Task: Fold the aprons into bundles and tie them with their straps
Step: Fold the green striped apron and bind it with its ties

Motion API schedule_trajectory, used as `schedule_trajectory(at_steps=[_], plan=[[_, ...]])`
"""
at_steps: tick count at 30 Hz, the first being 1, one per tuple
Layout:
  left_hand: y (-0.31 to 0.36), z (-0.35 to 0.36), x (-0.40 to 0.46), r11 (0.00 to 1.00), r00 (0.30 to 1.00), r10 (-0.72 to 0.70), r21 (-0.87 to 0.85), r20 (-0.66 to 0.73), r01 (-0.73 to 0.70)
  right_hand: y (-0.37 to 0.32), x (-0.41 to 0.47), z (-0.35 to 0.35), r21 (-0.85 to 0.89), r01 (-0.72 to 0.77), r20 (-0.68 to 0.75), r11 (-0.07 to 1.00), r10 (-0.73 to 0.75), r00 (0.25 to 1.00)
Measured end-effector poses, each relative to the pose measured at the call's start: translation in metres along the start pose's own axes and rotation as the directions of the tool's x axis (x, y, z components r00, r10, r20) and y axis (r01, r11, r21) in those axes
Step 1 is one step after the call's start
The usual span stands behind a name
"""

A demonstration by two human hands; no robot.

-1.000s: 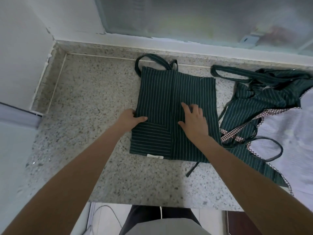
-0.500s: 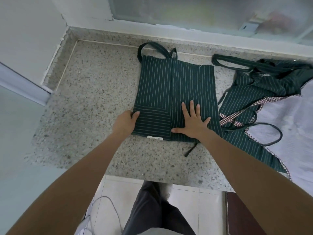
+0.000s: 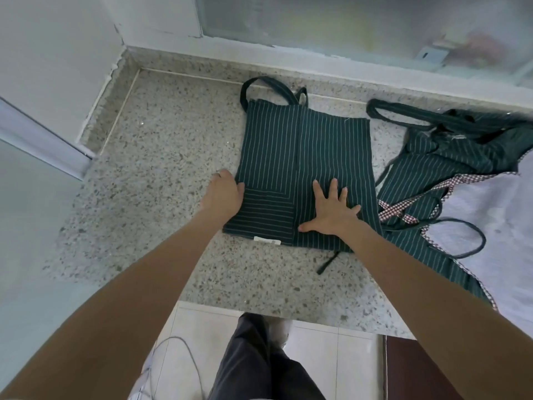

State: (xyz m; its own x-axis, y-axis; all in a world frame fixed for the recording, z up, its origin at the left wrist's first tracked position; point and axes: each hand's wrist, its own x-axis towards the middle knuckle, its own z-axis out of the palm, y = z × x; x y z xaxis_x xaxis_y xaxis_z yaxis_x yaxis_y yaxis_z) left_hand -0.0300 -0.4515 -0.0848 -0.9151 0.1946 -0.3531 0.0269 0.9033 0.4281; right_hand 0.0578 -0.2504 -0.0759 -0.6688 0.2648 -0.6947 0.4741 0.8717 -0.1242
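A speckled stone counter (image 3: 161, 180) runs under a frosted window (image 3: 346, 21), with a pale wall (image 3: 52, 53) at the left and a tiled floor (image 3: 317, 356) below its near edge. In the middle of the counter lies a dark green striped apron (image 3: 305, 157), folded into a flat rectangle. To its right, touching its edge, a heap of unfolded aprons (image 3: 450, 174) spreads out, one green and striped like the first, with a light grey apron (image 3: 496, 226) trimmed in red check lying over it. The right hand (image 3: 331, 210) lies flat on the lower right part of the folded apron, fingers straight and spread, pressing the cloth down. The left hand (image 3: 223, 194) is at the apron's left edge with its fingers curled at or under the hem; whether it actually pinches the cloth cannot be told. A neck loop (image 3: 268, 83) sticks out past the apron's far edge, and a thin strap end (image 3: 327, 262) pokes out from under its near edge. A small white label (image 3: 266, 241) sits on the near hem.
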Motion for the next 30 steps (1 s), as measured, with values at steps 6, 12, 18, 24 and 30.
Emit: schedule_trajectory(at_steps=[6,12,18,24,30], plan=[[0.027,-0.019,0.066,0.943,0.987,-0.057,-0.318,0.149,0.102,-0.025,0.028,-0.047,0.012,0.137,-0.205,0.991,-0.132,0.970],[0.051,-0.034,0.125,0.976,0.993,0.026,-0.217,0.116,0.000,-0.035,0.076,-0.079,0.065,0.176,-0.169,0.982,-0.163,0.972],[0.074,-0.036,0.162,0.898,0.948,0.316,0.331,-0.027,-0.290,-0.048,0.128,-0.123,0.360,0.214,-0.450,0.908,-0.032,0.893],[0.077,-0.042,0.199,0.735,0.844,0.460,0.415,0.275,-0.536,-0.068,0.171,-0.154,0.690,0.085,-0.308,0.719,0.186,0.933],[0.073,-0.044,0.193,0.689,0.817,0.490,0.438,0.303,-0.577,-0.072,0.160,-0.173,0.818,0.194,-0.301,0.542,0.116,0.946]])
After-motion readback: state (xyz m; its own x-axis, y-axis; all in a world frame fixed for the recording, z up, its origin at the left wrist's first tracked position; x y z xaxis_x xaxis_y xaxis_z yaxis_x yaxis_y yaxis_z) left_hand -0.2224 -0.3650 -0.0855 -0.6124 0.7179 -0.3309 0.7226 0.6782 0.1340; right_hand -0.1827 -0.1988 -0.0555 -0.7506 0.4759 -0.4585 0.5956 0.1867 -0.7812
